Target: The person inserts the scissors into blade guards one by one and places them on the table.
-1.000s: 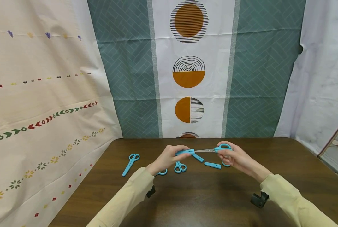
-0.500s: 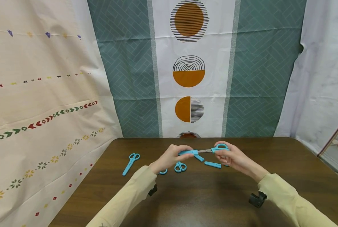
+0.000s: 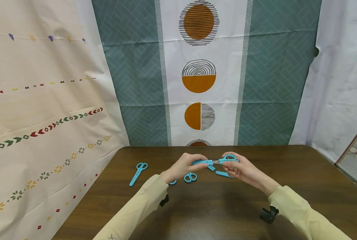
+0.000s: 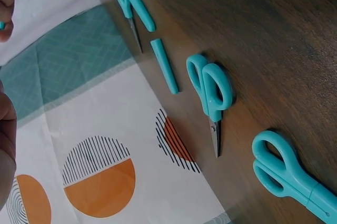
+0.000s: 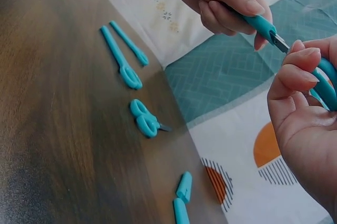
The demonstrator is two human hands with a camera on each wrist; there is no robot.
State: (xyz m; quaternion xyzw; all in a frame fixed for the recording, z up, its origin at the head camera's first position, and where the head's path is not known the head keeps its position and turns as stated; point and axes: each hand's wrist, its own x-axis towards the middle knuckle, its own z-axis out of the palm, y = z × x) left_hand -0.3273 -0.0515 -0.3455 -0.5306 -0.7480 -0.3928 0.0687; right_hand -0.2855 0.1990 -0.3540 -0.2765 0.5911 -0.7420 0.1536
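Note:
My left hand (image 3: 184, 166) pinches a light-blue blade sheath (image 3: 208, 162), which points to the right above the table. From the other side my right hand (image 3: 242, 170) holds a pair of scissors (image 3: 222, 161) by its blue handles. Most of the blades sit inside the sheath; only a short stretch of metal blade (image 5: 280, 42) shows between sheath and handles in the right wrist view. That view also shows the left fingers curled round the sheath. In the left wrist view both hands appear only at the left edge.
On the brown table (image 3: 214, 213) lie unsheathed scissors (image 4: 210, 89), a sheathed pair (image 4: 303, 174) and two loose sheaths (image 4: 165, 66). Another bare-bladed pair (image 4: 122, 2) lies at the far end. At the left lies one more sheathed pair (image 3: 137, 175). Patterned cloths hang behind.
The hands have come closer together, the left moving right and the right moving left. The scissor blades have slid deeper into the sheath, leaving less metal showing.

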